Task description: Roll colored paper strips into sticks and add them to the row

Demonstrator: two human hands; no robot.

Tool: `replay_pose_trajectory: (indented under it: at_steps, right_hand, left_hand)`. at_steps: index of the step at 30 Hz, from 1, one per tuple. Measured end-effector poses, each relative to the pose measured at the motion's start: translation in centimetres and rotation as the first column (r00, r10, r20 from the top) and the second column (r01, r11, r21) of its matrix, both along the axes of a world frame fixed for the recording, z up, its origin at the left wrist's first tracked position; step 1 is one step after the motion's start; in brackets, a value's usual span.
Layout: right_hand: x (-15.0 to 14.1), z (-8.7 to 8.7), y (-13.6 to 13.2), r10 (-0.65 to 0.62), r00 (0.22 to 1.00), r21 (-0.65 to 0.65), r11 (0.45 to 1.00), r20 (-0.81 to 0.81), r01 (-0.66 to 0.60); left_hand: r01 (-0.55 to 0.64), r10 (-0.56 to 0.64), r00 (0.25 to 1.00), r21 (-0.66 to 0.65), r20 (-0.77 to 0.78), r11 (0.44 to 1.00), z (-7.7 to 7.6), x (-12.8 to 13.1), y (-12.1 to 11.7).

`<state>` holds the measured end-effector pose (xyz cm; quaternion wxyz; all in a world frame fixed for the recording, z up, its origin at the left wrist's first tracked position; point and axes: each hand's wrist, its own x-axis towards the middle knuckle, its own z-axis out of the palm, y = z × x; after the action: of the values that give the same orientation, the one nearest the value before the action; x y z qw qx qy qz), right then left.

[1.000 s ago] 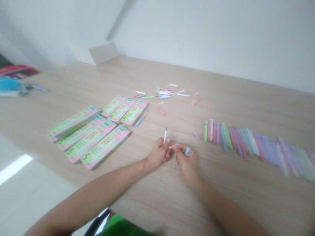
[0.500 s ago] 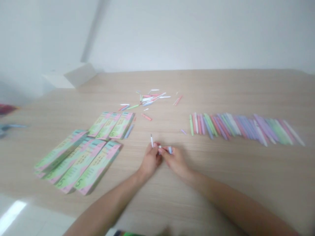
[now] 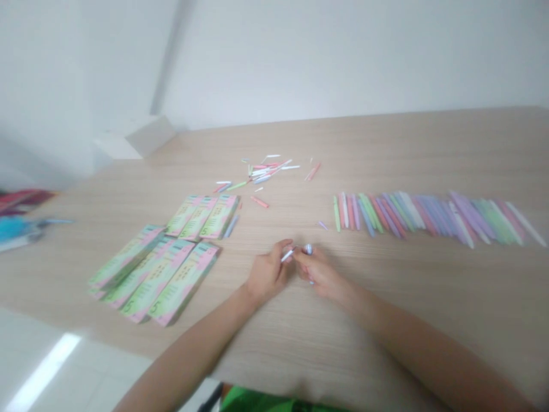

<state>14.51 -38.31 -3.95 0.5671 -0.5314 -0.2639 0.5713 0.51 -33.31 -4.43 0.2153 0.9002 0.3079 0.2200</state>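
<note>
The left hand (image 3: 270, 273) pinches a blurred white stick (image 3: 287, 255) near the desk's (image 3: 386, 343) front edge; the right hand's (image 3: 319, 271) curled fingers partly hide a bluish piece (image 3: 308, 249).

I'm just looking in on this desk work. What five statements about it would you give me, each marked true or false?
1. The left hand holds a slender white piece. True.
2. The green-and-pink boxes lie right of both hands. False: the boxes lie to the left.
3. The long row of coloured sticks is on the right. True.
4. The right hand rests on the row. False: it is beside the left hand.
5. A small purple piece lies just left of the row. True.
</note>
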Motion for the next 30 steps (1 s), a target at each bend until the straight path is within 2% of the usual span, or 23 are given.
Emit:
replay_pose_trajectory:
  at_steps: [4,6,10,15,18,20,22,24,25,28,30]
  right_hand:
    - [-0.2,0.4,-0.2,0.017,0.998,-0.072,0.997,-0.063,-0.021]
    - [-0.3,0.5,-0.3,0.007,0.997,-0.076,0.997,-0.078,-0.013]
    - [-0.5,0.3,-0.5,0.009,0.993,-0.032,0.999,-0.116,-0.013]
    - [-0.1,0.1,-0.7,0.043,0.988,0.007,0.999,-0.152,-0.042]
    - [0.3,0.1,-0.6,0.086,0.994,-0.030,0.996,-0.066,-0.089]
    - [0.3,0.3,-0.4,0.105,0.993,-0.077,0.992,0.049,-0.102]
    - [0.3,0.5,-0.3,0.128,0.979,-0.123,0.986,0.160,-0.109]
    - [0.1,0.8,-0.2,0.166,0.959,-0.156,0.979,0.230,-0.133]
    - [0.0,0.9,-0.2,0.190,0.950,-0.170,0.974,0.249,-0.150]
    - [-0.2,1.0,-0.4,0.230,0.906,-0.176,0.968,0.356,-0.177]
    - [-0.3,0.7,-0.8,0.163,0.837,-0.104,0.986,0.523,-0.127]
  left_hand:
    - [-0.071,0.076,0.995,0.091,-0.060,0.993,-0.7,0.4,-0.9]
    - [-0.066,0.067,0.998,0.130,0.002,0.989,-1.2,0.4,-0.9]
    - [-0.004,-0.027,0.977,0.145,0.213,0.989,-1.7,0.2,-0.5]
    - [0.102,-0.090,0.911,-0.008,0.402,0.995,-1.3,0.3,-0.3]
    - [0.125,-0.007,0.882,-0.218,0.472,0.968,-1.2,0.6,-0.2]
    - [0.161,0.099,0.857,-0.445,0.506,0.881,-1.4,0.9,0.1]
    - [0.249,0.194,0.825,-0.649,0.531,0.719,-1.6,1.2,0.6]
    - [0.318,0.289,0.788,-0.761,0.544,0.565,-1.6,1.4,1.1]
    - [0.330,0.343,0.768,-0.792,0.542,0.513,-1.5,1.5,1.3]
    - [0.284,0.529,0.702,-0.869,0.476,0.406,-1.3,1.8,1.8]
    - [0.217,0.627,0.665,-0.909,0.405,0.356,-1.2,2.0,2.0]
